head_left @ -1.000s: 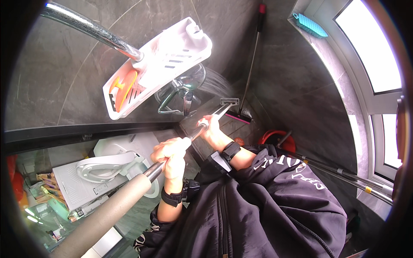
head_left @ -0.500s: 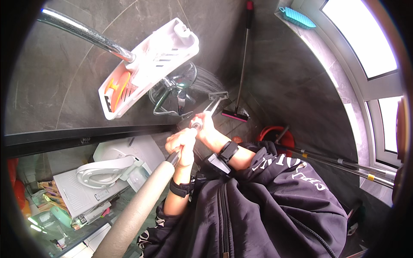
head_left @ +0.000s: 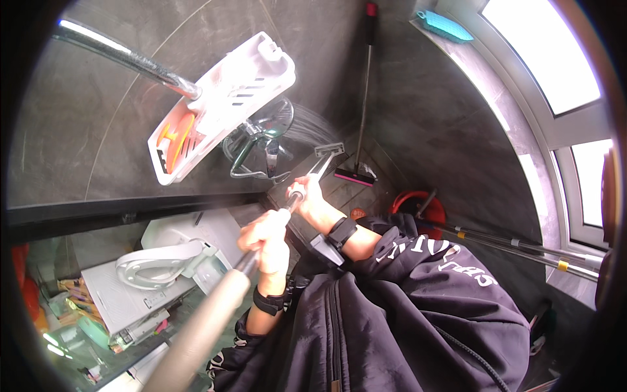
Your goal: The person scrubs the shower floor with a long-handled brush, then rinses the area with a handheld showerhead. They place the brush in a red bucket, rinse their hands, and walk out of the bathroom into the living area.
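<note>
My left hand (head_left: 266, 243) is closed round the pole of a long-handled mop (head_left: 225, 295), just above its thick pale grip. Farther down the pole, my right hand (head_left: 307, 194) is wrapped round it near a joint. Beyond the right hand, forked arms lead to a flat, narrow mop head (head_left: 329, 150), held low by the wall and floor. The underside of that head is hidden. Water sprays across the wall towards it from beside a round, clear shower fixture (head_left: 273, 121).
A white slotted shower shelf (head_left: 261, 72) holding an orange item (head_left: 179, 145) juts out at upper left. A push broom (head_left: 356, 175) leans in the corner. A red bucket (head_left: 400, 198) and several poles (head_left: 522, 246) are at right. Behind glass stands a toilet (head_left: 160, 264). A blue brush (head_left: 445, 27) lies on the sill.
My left hand has shifted down-left, widening the gap to my right hand. The right hand and mop head have moved only slightly.
</note>
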The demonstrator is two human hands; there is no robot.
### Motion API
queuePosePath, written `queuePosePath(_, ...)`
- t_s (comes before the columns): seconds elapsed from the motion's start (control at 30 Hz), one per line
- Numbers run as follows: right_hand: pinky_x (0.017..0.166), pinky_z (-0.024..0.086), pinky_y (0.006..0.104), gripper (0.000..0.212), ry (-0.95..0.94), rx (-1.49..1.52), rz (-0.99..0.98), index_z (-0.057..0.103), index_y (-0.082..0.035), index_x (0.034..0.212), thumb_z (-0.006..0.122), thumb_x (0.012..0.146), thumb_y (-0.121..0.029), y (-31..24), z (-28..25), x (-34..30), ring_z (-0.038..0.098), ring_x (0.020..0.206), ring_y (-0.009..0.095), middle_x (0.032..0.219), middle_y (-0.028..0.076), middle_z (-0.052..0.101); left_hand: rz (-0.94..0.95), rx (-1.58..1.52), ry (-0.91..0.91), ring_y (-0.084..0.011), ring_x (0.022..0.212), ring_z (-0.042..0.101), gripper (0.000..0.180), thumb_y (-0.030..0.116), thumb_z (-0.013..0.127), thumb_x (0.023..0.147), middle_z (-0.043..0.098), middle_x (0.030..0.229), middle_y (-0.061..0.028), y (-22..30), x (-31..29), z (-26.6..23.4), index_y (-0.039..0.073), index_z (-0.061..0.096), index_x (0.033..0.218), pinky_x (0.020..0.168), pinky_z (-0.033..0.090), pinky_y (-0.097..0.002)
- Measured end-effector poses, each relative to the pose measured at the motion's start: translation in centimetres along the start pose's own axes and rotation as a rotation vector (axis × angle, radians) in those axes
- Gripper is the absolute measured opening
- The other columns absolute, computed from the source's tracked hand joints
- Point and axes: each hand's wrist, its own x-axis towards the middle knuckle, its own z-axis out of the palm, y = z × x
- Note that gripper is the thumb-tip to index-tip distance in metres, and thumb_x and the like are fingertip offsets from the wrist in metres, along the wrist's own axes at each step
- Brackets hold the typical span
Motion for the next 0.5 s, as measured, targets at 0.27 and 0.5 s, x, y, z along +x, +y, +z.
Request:
queuePosePath(0.27,0.049,0.044,0.0308,0.009,0.014,-0.077,-0.185,0.037,-0.006,0.069,0.042,0.074,-0.010,-0.1,0.0,0.4,0.040,0.046,0.018,0.054,0.004,0.037,0.108,0.193,0.104,-0.0125,0.049,0.031,0.020,0.001,0.042,0.069,0.032,0.052,-0.0033,2.5,0.7,1.5,0.005,0.026,0.059,0.045,0.027,-0.0270)
queuePosePath(0.5,0.043,0.045,0.0308,0.008,0.018,-0.064,-0.148,0.037,-0.005,0.068,0.042,0.074,-0.008,-1.6,-0.7,2.9,0.043,0.042,0.017,0.053,0.005,0.039,0.105,0.106,-0.141,-0.0128,0.046,0.026,0.014,0.003,0.039,0.064,0.028,0.050,-0.0023,7.2,1.1,2.5,0.008,0.026,0.060,0.048,0.025,-0.0304)
